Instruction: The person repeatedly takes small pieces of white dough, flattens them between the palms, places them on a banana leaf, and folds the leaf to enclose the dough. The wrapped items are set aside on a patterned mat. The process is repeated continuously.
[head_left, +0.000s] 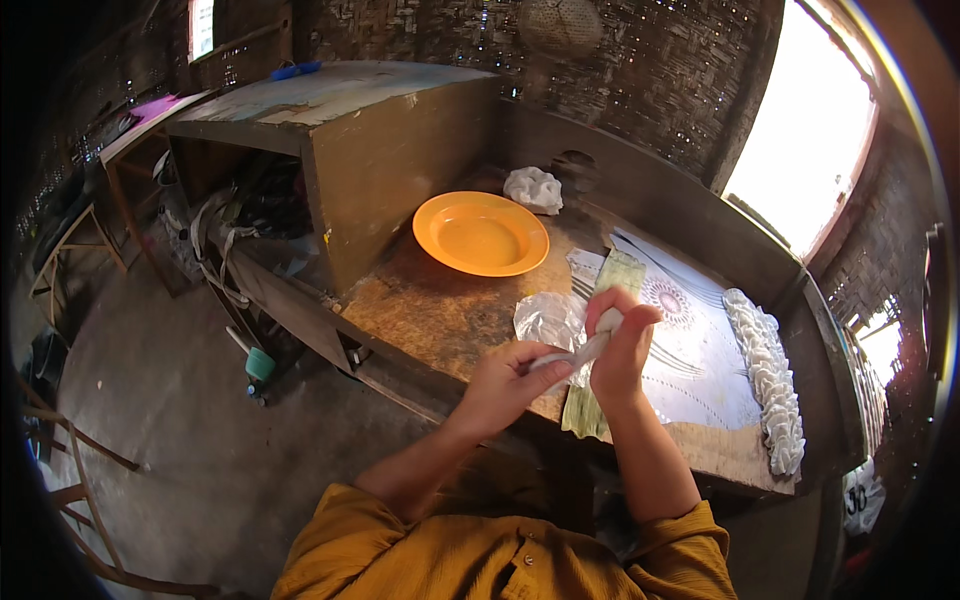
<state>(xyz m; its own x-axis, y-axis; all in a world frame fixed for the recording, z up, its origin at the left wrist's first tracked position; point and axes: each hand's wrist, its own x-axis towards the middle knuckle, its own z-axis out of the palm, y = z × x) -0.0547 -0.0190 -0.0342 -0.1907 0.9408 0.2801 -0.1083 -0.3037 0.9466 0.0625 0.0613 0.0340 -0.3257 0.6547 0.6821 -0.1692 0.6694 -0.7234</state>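
Both my hands hold a soft white strip (591, 349), dough-like and twisted, above the front edge of a wooden worktable. My left hand (504, 386) pinches its lower end between thumb and fingers. Its thicker upper end is wrapped in my right hand (621, 364), with the thumb raised beside it. Below the hands lie a crumpled clear plastic sheet (546, 319) and a pale green leaf-like strip (585, 412), partly hidden by them. An orange plate (480, 234) stands behind, and a white lump (533, 190) rests farther back.
At the right, a row of ruffled white pieces (766, 386) lies beside a patterned white sheet (705, 352). A raised wooden board (637, 176) borders the table's back. A wooden cabinet (405, 165) stands at the left. A green dipper (259, 364) is low beside the table.
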